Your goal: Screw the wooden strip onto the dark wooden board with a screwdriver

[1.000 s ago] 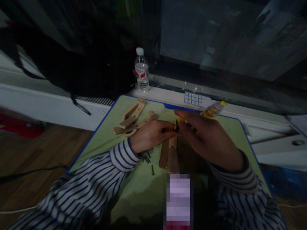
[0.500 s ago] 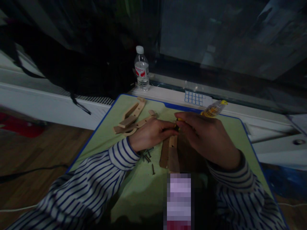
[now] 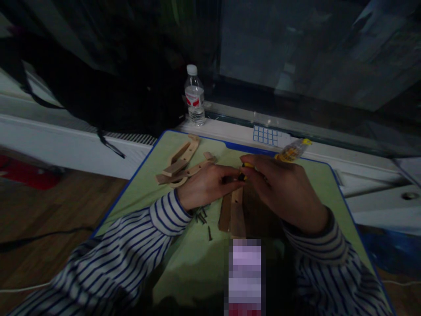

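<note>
My right hand [image 3: 289, 188] pinches a small yellow-and-black screwdriver [image 3: 244, 171], mostly covered by the fingers. Touching the same spot, my left hand [image 3: 205, 182] has thumb and forefinger closed together; what they grip is hidden. Beneath them runs a narrow wooden strip with a hole [image 3: 238, 215], on top of a brown board [image 3: 258, 215]. Several loose screws [image 3: 201, 216] are scattered beside my left wrist, with a single screw [image 3: 209, 233] a little nearer. Beyond my left hand, curved wooden pieces with holes [image 3: 184, 162] are piled together.
The green table [image 3: 138, 193] has a blue rim. Behind my right hand is a clear bottle with a yellow cap [image 3: 292, 151]. On the sill are a water bottle [image 3: 195, 98] and a blue-gridded sheet [image 3: 265, 135]. A black bag [image 3: 115, 96] lies at left.
Both hands stay at the same spot with only tiny finger shifts. The view has moved very slightly; the wooden strip, screws and bottles remain where they were.
</note>
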